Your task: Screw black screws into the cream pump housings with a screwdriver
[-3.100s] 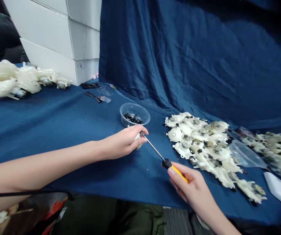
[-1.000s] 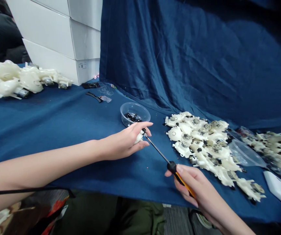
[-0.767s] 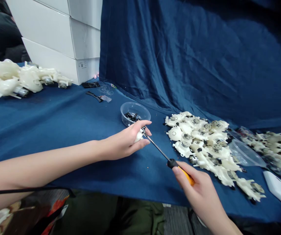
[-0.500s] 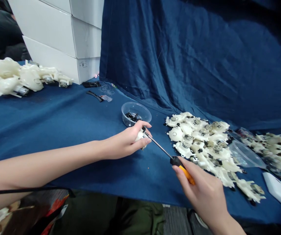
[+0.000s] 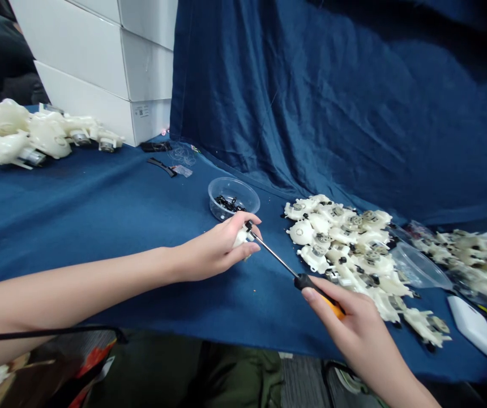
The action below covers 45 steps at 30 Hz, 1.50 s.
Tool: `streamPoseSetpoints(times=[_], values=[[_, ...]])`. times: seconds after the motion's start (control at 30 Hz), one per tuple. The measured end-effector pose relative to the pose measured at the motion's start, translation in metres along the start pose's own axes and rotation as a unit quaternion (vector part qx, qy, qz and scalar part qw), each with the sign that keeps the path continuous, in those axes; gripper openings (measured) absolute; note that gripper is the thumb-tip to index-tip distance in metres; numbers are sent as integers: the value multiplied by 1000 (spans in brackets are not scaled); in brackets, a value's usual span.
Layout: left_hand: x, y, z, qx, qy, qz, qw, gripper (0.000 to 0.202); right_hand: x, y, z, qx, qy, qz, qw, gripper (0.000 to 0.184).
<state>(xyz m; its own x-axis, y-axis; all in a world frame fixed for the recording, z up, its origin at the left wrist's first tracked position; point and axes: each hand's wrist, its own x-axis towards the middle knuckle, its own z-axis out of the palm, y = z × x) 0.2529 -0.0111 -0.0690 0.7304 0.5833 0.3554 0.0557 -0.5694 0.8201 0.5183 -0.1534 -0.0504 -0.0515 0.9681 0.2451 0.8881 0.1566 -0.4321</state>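
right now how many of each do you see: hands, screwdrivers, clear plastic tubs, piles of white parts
hands: 2 (left hand, right hand)
screwdrivers: 1 (screwdriver)
clear plastic tubs: 2 (clear tub, clear tub)
piles of white parts: 3 (left pile, middle pile, right pile)
total: 8

Stacked white cardboard boxes [image 5: 99, 68] at 11 o'clock, a printed label on the lowest. Blue cloth backdrop [image 5: 311, 102] hangs in folds from 12 to 2 o'clock, meeting the blue-covered table [image 5: 77, 209]. At 10 o'clock, a heap of cream plastic housings [image 5: 26, 130] with metal motors showing. Near the boxes: black strips [image 5: 161, 165] and a clear plastic bag [image 5: 182, 154]. Center: clear plastic bowl [image 5: 234, 198] holding small black parts [image 5: 227, 205]. At 3 o'clock, a larger heap of white plastic housings [image 5: 337, 238], then a clear plastic lid [image 5: 417, 266] just beside it, and a further heap [image 5: 473, 263] beyond. White wedge-shaped object [image 5: 475, 327] at 4 o'clock.
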Motion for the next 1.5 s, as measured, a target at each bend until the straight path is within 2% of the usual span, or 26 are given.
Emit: streamPoseSetpoints(times=[0.2,0.3,0.4,0.47,0.53,0.63,0.73,0.8,0.83,0.97,1.1,1.23,1.37,1.5], values=[[1,-3,3,-49,25,5,998,46,3,-5,1,6,-9,26,1000,40],[5,-5,3,-87,74,-45,992,46,-2,-7,-10,15,-34,89,995,44],[9,-3,1,-122,121,-101,980,40,-12,-2,-27,77,-107,156,979,45],[10,2,0,-207,87,-131,966,40,-16,3,-33,159,-148,162,962,45],[11,8,-2,-311,16,-158,937,39,-15,6,-31,251,-156,154,943,42],[11,12,-2,-398,-56,-179,898,36,3,2,-14,353,-121,160,914,36],[12,11,-3,-416,-53,-199,886,44,35,-12,7,398,-46,174,900,36],[12,10,-4,-418,-38,-211,883,46,58,-20,19,421,-7,145,895,33],[12,9,-5,-419,-31,-213,882,44,69,-23,24,423,-7,120,898,33],[12,7,-8,-405,-30,-225,886,35,96,-24,44,398,-65,19,915,47],[12,4,-8,-393,-52,-246,885,36,100,-20,59,372,-48,-16,927,36],[13,2,-6,-388,-63,-248,885,35,97,-17,63,385,-26,-43,922,26],[13,6,-4,-370,-69,-262,889,37,97,-15,63,349,4,-128,928,15],[11,9,-3,-319,-79,-271,905,38,95,-17,62,334,-11,-181,925,9]])
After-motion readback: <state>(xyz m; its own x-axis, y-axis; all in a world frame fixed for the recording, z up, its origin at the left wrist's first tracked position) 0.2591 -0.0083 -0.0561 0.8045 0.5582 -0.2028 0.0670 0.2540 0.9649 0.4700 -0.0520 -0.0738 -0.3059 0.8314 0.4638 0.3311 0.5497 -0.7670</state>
